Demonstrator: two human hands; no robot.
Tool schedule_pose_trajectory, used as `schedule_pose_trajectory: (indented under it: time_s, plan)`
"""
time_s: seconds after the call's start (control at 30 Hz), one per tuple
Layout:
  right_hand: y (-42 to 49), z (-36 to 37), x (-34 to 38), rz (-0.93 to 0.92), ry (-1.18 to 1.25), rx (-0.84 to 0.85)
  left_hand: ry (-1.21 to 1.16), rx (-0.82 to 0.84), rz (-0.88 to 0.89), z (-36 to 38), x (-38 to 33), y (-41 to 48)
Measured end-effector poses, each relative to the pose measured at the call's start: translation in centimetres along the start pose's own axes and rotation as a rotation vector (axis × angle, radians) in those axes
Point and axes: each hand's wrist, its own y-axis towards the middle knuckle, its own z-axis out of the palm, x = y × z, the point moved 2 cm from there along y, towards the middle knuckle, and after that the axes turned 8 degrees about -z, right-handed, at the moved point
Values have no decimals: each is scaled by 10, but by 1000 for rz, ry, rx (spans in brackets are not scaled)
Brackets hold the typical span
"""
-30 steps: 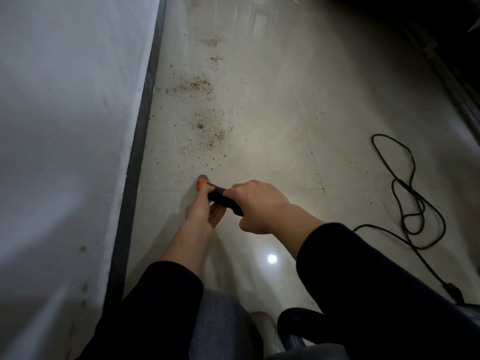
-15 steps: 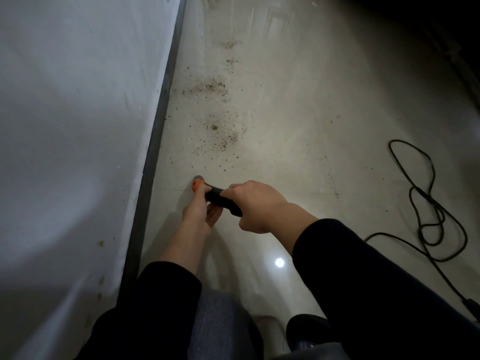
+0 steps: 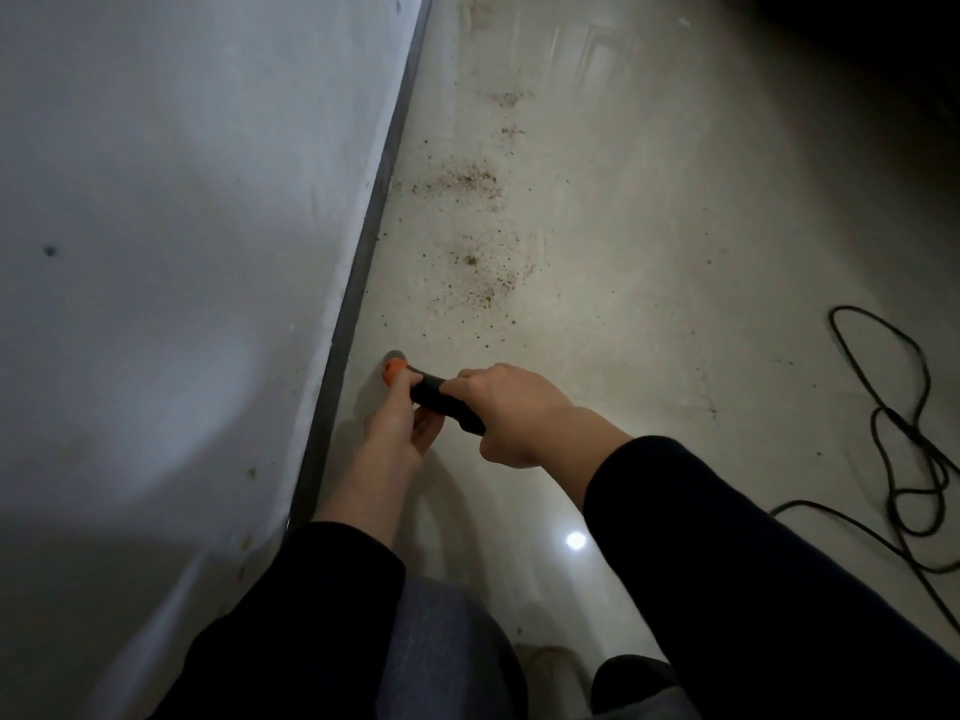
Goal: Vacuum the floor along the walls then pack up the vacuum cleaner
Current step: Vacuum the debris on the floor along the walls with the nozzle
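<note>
Both hands grasp the black vacuum nozzle (image 3: 429,395), which slants down toward the floor (image 3: 675,241). The right hand (image 3: 511,413) is clenched over the upper part of the tube from above. The left hand (image 3: 397,428) reaches in from below and curls round the nozzle just ahead of the right, its fingertips at the orange tip (image 3: 393,371). That tip sits at or just above the floor, directly ahead of the grip and just beside the dark baseboard (image 3: 358,283), which runs along the foot of the white wall (image 3: 182,241) to the left of the hands. Beyond the tip, farther along the wall, brown crumbs (image 3: 478,275) lie scattered in patches. Well off to the right of the grip, a black power cord (image 3: 906,439) lies in loose loops. Both forearms wear dark sleeves.
</note>
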Motion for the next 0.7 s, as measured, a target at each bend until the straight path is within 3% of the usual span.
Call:
schedule_pose_trajectory:
  time_s: [0.7]
  plan:
    - [25,6,11,-60,-36,0,-9,-115,63,-23,-21,12]
